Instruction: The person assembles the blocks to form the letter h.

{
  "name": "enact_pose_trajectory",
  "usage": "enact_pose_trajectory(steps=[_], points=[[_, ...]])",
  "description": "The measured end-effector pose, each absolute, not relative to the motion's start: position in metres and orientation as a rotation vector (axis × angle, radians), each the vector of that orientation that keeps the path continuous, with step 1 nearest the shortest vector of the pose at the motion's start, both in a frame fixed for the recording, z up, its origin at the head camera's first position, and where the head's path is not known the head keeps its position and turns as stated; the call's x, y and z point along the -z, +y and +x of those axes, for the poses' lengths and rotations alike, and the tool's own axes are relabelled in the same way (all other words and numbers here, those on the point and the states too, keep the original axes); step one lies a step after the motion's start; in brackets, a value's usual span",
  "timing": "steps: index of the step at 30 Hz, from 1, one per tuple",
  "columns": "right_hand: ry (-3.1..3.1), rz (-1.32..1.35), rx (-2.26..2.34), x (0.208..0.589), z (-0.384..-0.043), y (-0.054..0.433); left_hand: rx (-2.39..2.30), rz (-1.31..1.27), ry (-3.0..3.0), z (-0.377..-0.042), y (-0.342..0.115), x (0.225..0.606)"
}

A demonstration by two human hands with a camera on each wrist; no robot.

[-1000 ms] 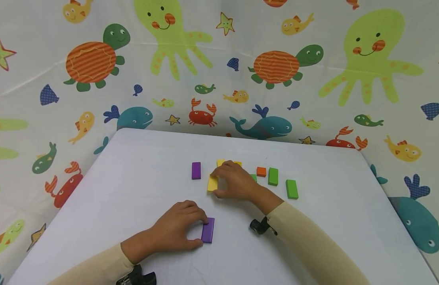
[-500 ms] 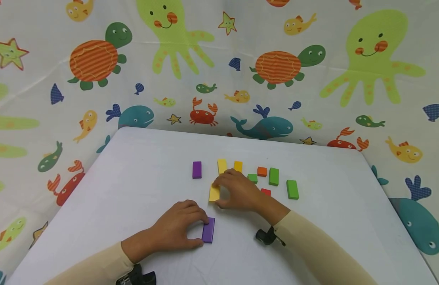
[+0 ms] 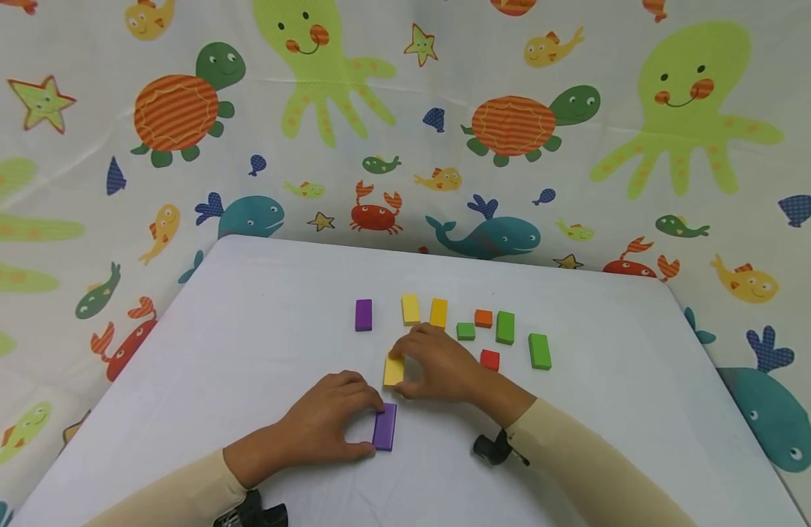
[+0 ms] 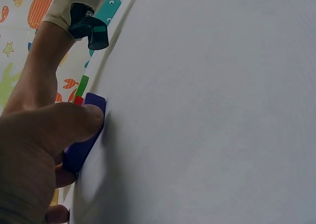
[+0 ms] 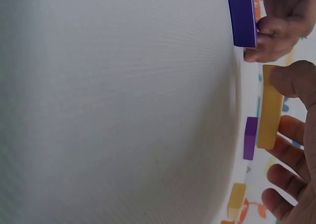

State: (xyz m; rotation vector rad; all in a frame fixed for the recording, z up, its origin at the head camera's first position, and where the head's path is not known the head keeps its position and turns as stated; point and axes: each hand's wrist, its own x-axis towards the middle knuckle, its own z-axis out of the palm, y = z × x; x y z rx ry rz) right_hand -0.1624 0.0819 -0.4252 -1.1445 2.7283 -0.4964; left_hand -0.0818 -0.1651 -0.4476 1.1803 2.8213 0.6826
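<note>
Head view: left fingers (image 3: 366, 397) pinch one purple block (image 3: 385, 429) of two, right fingers (image 3: 410, 342) one yellow block (image 3: 394, 372) of three; right of both lie three green blocks (image 3: 505, 328), one orange block (image 3: 483, 318), one red block (image 3: 490, 359). Left wrist: purple pinched. Right wrist: yellow pinched.

Wears a long, plain, pale-beige left sleeve (image 3: 171, 490) and a matching right sleeve (image 3: 583, 461), both faintly creased; carries a black left wrist camera (image 3: 254, 509) and a black right wrist camera (image 3: 491, 448) at the sleeve ends; shows the latter closer in the left wrist view, with a dark mount (image 4: 80, 13), a stubby, rounded housing (image 4: 98, 39) and a small teal patch (image 4: 99, 29); ends in a bare left hand (image 3: 329, 421) and a bare right hand (image 3: 441, 364).
</note>
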Motion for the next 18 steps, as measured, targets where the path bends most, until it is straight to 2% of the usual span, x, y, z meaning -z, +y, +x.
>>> enact_pose_trajectory(steps=[18], points=[[2.661,-1.162,0.46,0.429,-0.1551,0.0775,-0.692,1.164,2.812,-0.0844,-0.168,0.4471]])
